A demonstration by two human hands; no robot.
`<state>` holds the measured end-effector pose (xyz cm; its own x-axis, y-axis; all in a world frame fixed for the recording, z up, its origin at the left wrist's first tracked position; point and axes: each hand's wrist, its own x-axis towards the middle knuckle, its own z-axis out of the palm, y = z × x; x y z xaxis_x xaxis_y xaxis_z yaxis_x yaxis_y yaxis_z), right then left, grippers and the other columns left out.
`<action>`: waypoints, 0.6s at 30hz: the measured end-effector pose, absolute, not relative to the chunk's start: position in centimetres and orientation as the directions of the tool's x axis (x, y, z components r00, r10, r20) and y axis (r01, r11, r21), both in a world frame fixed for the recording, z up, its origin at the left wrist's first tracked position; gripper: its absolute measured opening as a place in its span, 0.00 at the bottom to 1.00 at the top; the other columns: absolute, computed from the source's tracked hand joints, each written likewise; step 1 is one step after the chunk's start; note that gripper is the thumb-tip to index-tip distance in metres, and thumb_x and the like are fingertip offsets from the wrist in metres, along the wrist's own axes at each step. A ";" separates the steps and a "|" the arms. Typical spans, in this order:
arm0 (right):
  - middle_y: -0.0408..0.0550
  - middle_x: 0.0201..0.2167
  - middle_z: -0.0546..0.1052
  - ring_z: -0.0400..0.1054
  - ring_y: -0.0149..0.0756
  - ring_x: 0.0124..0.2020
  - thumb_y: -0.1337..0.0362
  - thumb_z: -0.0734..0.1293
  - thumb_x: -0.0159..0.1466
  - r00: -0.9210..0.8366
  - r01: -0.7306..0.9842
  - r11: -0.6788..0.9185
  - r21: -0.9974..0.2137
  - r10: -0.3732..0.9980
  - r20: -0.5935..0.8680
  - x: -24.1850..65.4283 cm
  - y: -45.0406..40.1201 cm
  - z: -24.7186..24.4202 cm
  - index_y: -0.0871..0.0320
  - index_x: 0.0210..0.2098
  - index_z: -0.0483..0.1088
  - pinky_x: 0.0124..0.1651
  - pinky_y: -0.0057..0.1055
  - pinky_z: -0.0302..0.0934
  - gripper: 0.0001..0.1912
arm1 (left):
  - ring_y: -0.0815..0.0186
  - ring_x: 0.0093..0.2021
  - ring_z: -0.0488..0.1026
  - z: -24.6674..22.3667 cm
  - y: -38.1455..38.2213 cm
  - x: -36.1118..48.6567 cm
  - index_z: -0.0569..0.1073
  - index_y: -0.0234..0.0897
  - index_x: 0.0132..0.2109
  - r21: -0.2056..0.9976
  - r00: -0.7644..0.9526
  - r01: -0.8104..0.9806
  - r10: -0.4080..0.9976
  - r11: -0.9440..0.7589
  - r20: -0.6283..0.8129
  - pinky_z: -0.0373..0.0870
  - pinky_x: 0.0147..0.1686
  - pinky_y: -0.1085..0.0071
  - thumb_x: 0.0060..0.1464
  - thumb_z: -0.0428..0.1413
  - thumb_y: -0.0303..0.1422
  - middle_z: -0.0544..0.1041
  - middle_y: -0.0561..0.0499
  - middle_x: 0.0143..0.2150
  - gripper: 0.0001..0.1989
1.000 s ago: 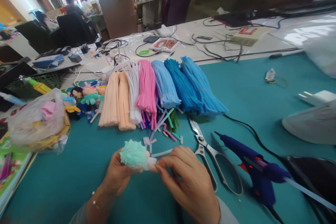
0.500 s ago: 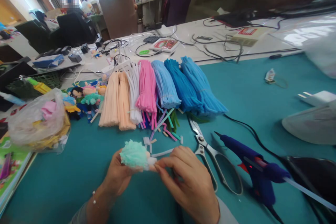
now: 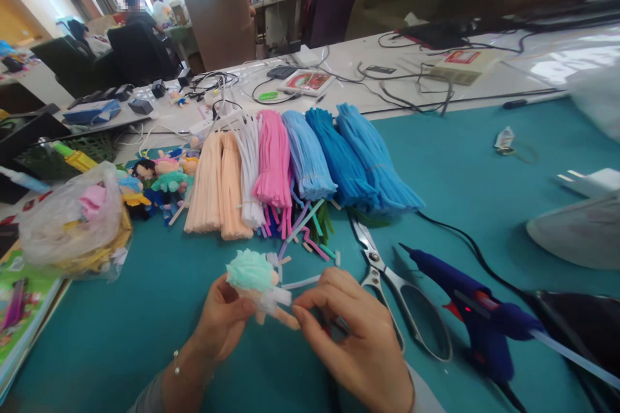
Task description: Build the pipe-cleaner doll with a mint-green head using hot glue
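Note:
A small fuzzy doll [image 3: 250, 271] with mint-green hair, a white body part and peach limbs is held in my left hand [image 3: 220, 322], thumb on its near side. My right hand [image 3: 356, 339] is curled in a pinch just right of the doll's white arm and peach leg. Thumb and index tips are close together; whether anything is between them I cannot make out. Metal scissors [image 3: 375, 261] lie partly behind my right hand. Beyond the doll are short pipe-cleaner offcuts [image 3: 314, 245] in mixed colours.
Pipe-cleaner bundles in peach [image 3: 208, 187], white, pink [image 3: 272, 161] and blues [image 3: 382, 168] line the mat's back. Finished dolls [image 3: 167, 177] and a plastic bag [image 3: 72, 226] sit left. A blue glue gun [image 3: 465, 297] with its cord lies right. People sit in the background.
My right fingertips have moved slightly off the doll's white part, which they were pinching. The doll is turned and tilted a little, so its peach legs show more.

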<state>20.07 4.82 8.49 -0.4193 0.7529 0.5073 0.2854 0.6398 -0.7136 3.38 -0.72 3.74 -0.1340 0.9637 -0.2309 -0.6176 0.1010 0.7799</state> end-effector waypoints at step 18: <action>0.38 0.18 0.59 0.57 0.30 0.22 0.74 0.62 0.58 -0.413 0.313 0.699 -0.643 0.709 0.571 19.7 4.9 7.8 0.57 0.22 0.65 0.27 0.29 0.51 0.10 | 0.65 0.25 0.72 2.9 -0.9 3.3 0.77 0.34 0.35 0.788 -0.114 -0.607 0.969 0.108 -0.220 0.68 0.23 0.70 0.36 0.68 0.35 0.78 0.49 0.29 0.16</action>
<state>19.71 4.91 7.82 -0.4132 0.7095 0.5709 0.3127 0.6994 -0.6427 3.31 -0.95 2.88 -0.1138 0.9688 -0.2202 -0.6067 0.1078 0.7876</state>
